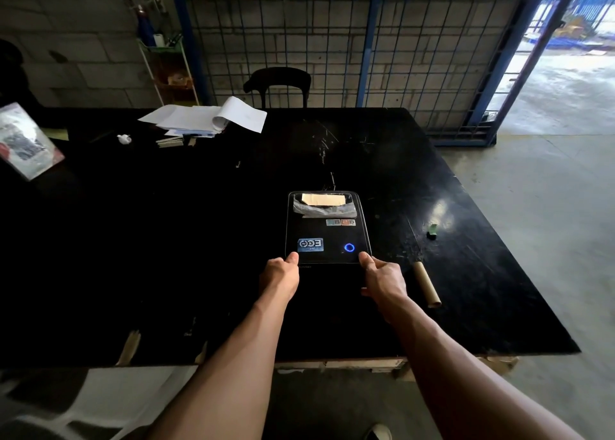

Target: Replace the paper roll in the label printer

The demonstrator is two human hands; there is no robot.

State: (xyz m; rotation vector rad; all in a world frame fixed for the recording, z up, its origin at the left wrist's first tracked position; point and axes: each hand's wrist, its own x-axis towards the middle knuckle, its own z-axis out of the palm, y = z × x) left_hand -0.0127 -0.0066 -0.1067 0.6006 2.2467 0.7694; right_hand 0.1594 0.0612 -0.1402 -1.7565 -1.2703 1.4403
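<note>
A black label printer sits on the black table, its lid down, a blue ring light glowing at its near right. Through the window at its far end a strip of tan paper shows. My left hand grips the printer's near left corner with the thumb on top. At the near right corner my right hand holds it the same way. An empty brown cardboard core lies on the table just right of my right hand.
A stack of white papers lies at the table's far side. A small dark green object sits to the right of the printer. A black chair and blue wire fencing stand behind the table. A white plastic chair is at near left.
</note>
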